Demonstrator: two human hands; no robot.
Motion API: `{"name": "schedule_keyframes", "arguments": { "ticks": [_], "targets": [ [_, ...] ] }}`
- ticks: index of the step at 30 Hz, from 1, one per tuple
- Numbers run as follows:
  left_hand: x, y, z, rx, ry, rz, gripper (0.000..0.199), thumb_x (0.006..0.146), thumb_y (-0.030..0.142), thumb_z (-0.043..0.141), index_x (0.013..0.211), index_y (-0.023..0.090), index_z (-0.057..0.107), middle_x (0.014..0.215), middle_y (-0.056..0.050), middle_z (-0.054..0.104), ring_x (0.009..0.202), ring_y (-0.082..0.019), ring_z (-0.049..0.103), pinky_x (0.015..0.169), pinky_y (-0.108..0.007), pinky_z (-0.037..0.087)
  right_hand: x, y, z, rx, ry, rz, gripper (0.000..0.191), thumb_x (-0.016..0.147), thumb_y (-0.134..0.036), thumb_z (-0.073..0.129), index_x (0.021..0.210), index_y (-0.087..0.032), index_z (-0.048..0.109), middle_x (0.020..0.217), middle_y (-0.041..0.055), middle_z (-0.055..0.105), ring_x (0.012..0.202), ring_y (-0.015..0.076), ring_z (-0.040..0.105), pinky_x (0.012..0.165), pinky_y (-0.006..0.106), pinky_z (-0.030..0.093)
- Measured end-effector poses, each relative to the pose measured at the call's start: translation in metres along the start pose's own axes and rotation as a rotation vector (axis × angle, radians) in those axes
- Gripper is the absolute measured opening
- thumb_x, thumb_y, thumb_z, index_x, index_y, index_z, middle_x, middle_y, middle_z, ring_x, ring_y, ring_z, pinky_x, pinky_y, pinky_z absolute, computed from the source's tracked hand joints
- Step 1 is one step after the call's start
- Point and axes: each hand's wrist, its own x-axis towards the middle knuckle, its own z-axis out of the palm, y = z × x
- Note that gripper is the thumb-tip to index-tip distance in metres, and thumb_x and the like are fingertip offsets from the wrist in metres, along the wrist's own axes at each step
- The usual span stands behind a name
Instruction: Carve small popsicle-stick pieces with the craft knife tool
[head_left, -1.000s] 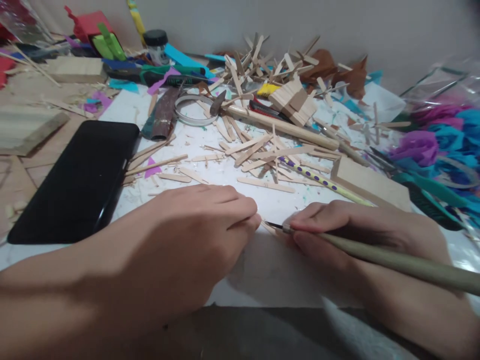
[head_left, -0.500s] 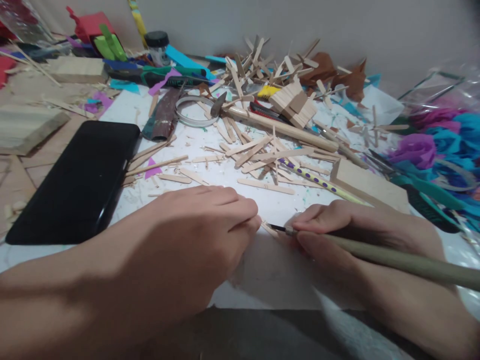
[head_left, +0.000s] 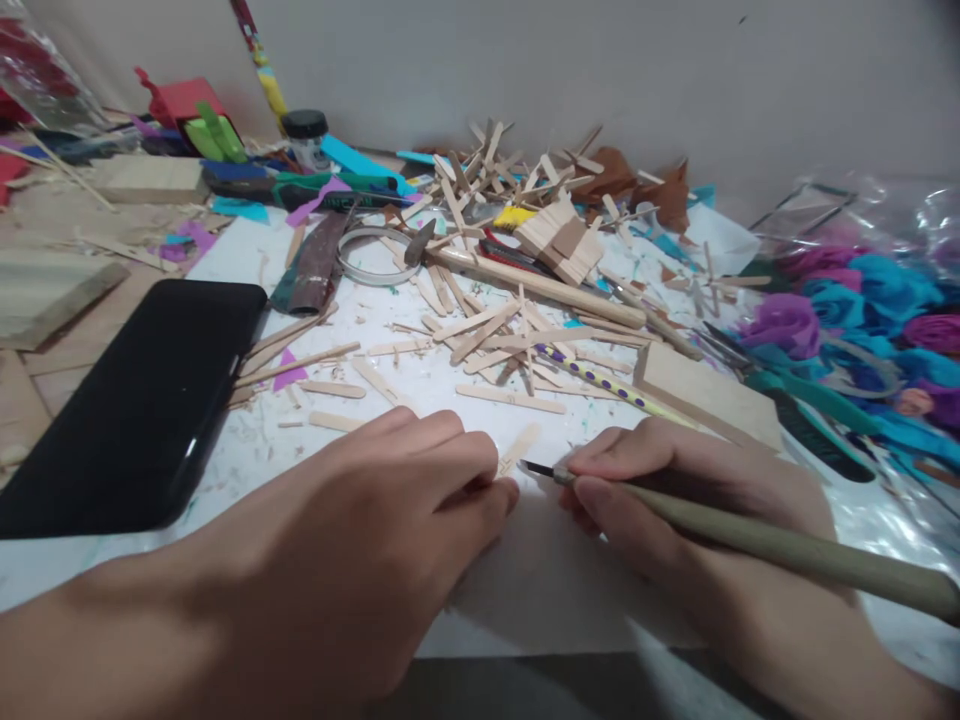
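Between the fingers of my left hand (head_left: 405, 520) a short wooden craft stick (head_left: 519, 447) is pinched, its rounded end pointing up and away. Small marks show on the stick near my fingertips; the rest of it is hidden by the hand. My right hand (head_left: 637, 490) is closed round a carving knife (head_left: 750, 530) with a long wooden handle and a thin dark blade. The blade tip lies just right of the stick, close to the marks. Both hands are low over the white paper (head_left: 525, 590).
Loose craft sticks (head_left: 510, 398) lie in a heap beyond my hands. A black phone (head_left: 142, 410) lies at left. A wood block (head_left: 709, 400), green-handled scissors (head_left: 817, 410) and a wooden-handled tool (head_left: 540, 285) surround the sticks. Crumpled coloured paper (head_left: 862, 300) fills the right side.
The craft stick in my left hand has turned, and its rounded end now shows. The knife tip has come slightly away from it. The whole view has shifted a little.
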Motion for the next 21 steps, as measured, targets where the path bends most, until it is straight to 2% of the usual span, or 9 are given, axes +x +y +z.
{"name": "schedule_keyframes", "arguments": {
  "ticks": [3, 8, 14, 21],
  "targets": [
    [-0.001, -0.004, -0.003, 0.004, 0.022, -0.005, 0.012, 0.096, 0.013, 0.057, 0.099, 0.022, 0.066, 0.100, -0.001, 0.065, 0.089, -0.023, 0.055, 0.081, -0.040, 0.039, 0.001, -0.001, 0.001, 0.002, 0.037, -0.011, 0.011, 0.088, -0.036, 0.082, 0.079, -0.030, 0.081, 0.074, 0.0011, 0.084, 0.052, 0.0173, 0.072, 0.040, 0.022, 0.054],
    [-0.001, -0.009, -0.007, -0.009, -0.021, 0.010, 0.017, 0.103, 0.013, 0.056, 0.092, 0.022, 0.065, 0.095, 0.001, 0.063, 0.086, -0.020, 0.052, 0.081, -0.040, 0.034, 0.003, -0.002, 0.004, 0.010, 0.036, -0.002, 0.011, 0.086, -0.037, 0.084, 0.077, -0.031, 0.082, 0.073, 0.0010, 0.084, 0.052, 0.0176, 0.074, 0.040, 0.020, 0.053],
    [-0.001, -0.010, -0.008, -0.048, -0.020, 0.008, 0.016, 0.094, 0.008, 0.062, 0.094, 0.024, 0.058, 0.098, 0.003, 0.062, 0.089, -0.020, 0.052, 0.086, -0.038, 0.036, 0.002, -0.003, 0.004, -0.029, 0.043, -0.004, 0.013, 0.084, -0.037, 0.085, 0.074, -0.029, 0.083, 0.069, 0.0015, 0.083, 0.050, 0.0162, 0.072, 0.041, 0.019, 0.053],
    [-0.001, -0.013, -0.005, -0.053, -0.041, 0.033, 0.018, 0.093, 0.006, 0.063, 0.097, 0.024, 0.060, 0.099, 0.004, 0.064, 0.094, -0.019, 0.056, 0.090, -0.036, 0.039, 0.002, -0.004, 0.005, -0.066, 0.037, -0.015, 0.010, 0.086, -0.035, 0.083, 0.077, -0.030, 0.083, 0.071, 0.0007, 0.084, 0.052, 0.0165, 0.073, 0.042, 0.018, 0.054]
  ]
}}
